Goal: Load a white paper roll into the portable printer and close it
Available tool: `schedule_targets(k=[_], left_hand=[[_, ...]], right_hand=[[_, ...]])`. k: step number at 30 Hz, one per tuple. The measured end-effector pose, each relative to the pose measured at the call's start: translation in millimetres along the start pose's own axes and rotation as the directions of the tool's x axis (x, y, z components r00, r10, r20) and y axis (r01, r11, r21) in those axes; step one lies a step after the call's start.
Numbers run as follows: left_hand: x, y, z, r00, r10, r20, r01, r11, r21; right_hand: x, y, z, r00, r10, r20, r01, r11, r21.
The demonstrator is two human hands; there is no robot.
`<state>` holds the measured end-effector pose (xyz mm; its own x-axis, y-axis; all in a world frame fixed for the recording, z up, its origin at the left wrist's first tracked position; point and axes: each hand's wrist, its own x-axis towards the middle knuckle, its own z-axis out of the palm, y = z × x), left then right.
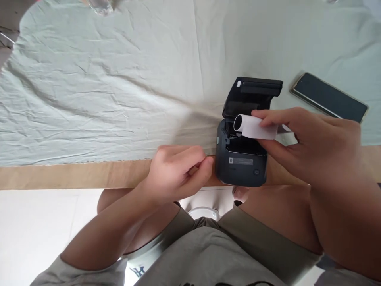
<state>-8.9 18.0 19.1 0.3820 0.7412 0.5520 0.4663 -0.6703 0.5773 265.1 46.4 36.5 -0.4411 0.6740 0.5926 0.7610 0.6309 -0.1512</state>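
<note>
A small dark label printer [241,171] stands at the table's near edge, its hinged lid [253,95] raised to show the inside bay. My right hand [315,143] grips a white paper roll [258,127] between thumb and fingers, just over the open bay. The roll's hollow end faces left, and a flap of paper hangs along its near side. Whether the roll touches the bay cannot be made out. My left hand [181,171] is loosely curled beside the printer's left side, thumb against the bent fingers. Nothing shows in it.
To the right of the printer lies a smartphone [330,97] with a dark screen. A pale green cloth [133,79] with wrinkles covers the table, leaving a wooden edge [74,174] bare. A clear object [101,6] is cut off at the top left.
</note>
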Motion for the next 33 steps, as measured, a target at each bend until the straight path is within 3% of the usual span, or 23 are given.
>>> schedule_targets(k=[3,10,15,20,24,30,33], left_hand=[[-1,0,-0.7,0.999,-0.037,-0.011,0.037,0.999,0.022],[1,-2,1.9,0.998,-0.041,-0.044,0.042,0.999,0.017],[3,-2,1.0,0.997,-0.059,-0.044,0.06,0.998,0.012],[5,1,2.6,0.995,-0.095,-0.028,0.096,0.995,0.02],[8,0,3.7,0.993,-0.114,-0.041,0.114,0.993,0.002],[11,2,0.2,0.948,-0.319,0.022,0.318,0.947,0.035],[12,4,9.5,0.925,-0.371,0.083,0.369,0.929,0.035]], right_hand=[[4,1,1,0.998,-0.014,0.055,0.015,1.0,-0.004],[7,2,5,0.998,-0.04,0.055,0.034,0.992,0.119],[2,5,2,0.998,0.021,0.062,-0.025,0.998,0.06],[5,11,3,0.992,-0.037,0.121,0.027,0.996,0.082],[5,14,4,0.994,-0.008,0.109,-0.003,0.994,0.108],[5,7,-6,0.982,-0.136,0.132,0.103,0.967,0.234],[2,0,-10,0.979,-0.13,0.156,0.081,0.956,0.283]])
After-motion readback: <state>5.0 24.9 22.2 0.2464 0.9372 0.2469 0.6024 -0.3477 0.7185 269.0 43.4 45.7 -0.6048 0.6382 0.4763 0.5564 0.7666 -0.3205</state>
